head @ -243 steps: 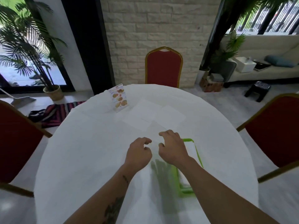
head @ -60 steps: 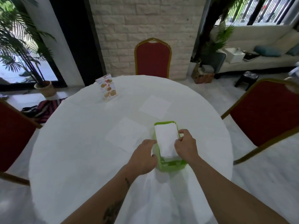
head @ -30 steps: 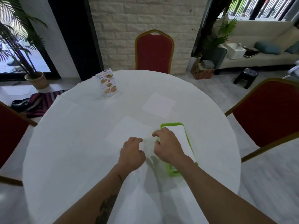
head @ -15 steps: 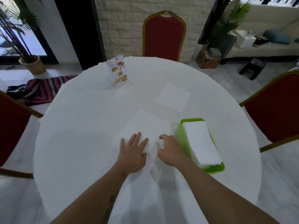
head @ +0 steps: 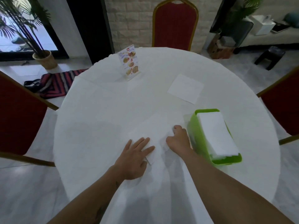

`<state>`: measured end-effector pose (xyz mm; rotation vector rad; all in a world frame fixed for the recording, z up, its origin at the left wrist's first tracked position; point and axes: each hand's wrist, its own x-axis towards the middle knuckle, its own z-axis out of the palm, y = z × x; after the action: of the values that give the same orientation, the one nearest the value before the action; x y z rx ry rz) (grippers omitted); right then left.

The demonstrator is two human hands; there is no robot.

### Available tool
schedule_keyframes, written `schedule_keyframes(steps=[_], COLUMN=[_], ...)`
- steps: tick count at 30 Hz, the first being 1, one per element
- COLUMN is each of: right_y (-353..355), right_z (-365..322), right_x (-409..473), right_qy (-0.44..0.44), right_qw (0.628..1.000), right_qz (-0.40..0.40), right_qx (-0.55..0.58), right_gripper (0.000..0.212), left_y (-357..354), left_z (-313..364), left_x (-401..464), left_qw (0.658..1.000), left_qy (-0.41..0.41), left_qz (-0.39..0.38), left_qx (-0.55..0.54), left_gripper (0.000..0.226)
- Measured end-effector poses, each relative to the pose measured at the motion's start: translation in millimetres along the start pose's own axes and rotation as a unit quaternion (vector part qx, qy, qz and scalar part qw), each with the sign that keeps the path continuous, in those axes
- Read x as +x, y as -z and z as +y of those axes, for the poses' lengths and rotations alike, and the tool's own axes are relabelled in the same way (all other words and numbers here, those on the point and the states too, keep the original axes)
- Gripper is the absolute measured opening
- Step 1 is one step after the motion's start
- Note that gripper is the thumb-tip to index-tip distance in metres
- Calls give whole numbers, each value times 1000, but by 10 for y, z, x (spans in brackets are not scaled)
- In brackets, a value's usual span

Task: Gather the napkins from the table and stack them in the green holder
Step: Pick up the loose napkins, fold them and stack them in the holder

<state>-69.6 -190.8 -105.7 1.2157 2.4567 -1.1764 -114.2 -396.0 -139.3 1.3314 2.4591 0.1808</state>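
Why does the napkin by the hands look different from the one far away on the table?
The near napkin has both hands on it: the left hand lies flat, the right hand lifts its edge. The far napkin is untouched. The near napkin is partly covered and bent up; the far napkin lies flat and fully visible. The near one sits beside the green holder; the far one lies beyond it. Both are white squares.

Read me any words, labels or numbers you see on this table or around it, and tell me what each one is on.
Upright printed menu card with food photos at the far side of the round white table: coloured lettering along its top edge, too small and blurred to read.
Green plastic napkin holder: no text visible.
Flat white paper napkins, including the far one: blank.
Nothing else shows readable text.
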Motion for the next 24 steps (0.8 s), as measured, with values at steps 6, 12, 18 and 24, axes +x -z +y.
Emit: schedule_keyframes(steps=[6, 12, 18, 24], right_y=[-116, -59, -137, -207], right_z=[-101, -249, -200, -96], right_x=[-154, -398, -525, -488], right_qy=[-7, 127, 117, 37], right_qw=[994, 992, 978, 995], right_qz=[-18, -16, -173, -73], right_qx=[110, 14, -2, 63], right_gripper=[33, 19, 20, 34], left_y=[-24, -95, -107, -71], left_z=[-5, -85, -166, -163], left_x=[-86, -249, -390, -440], left_qw=[996, 971, 946, 932], left_qy=[8, 127, 221, 247], left_qz=[53, 166, 205, 204], left_qx=[-65, -113, -122, -167], left_gripper=[60, 47, 46, 59])
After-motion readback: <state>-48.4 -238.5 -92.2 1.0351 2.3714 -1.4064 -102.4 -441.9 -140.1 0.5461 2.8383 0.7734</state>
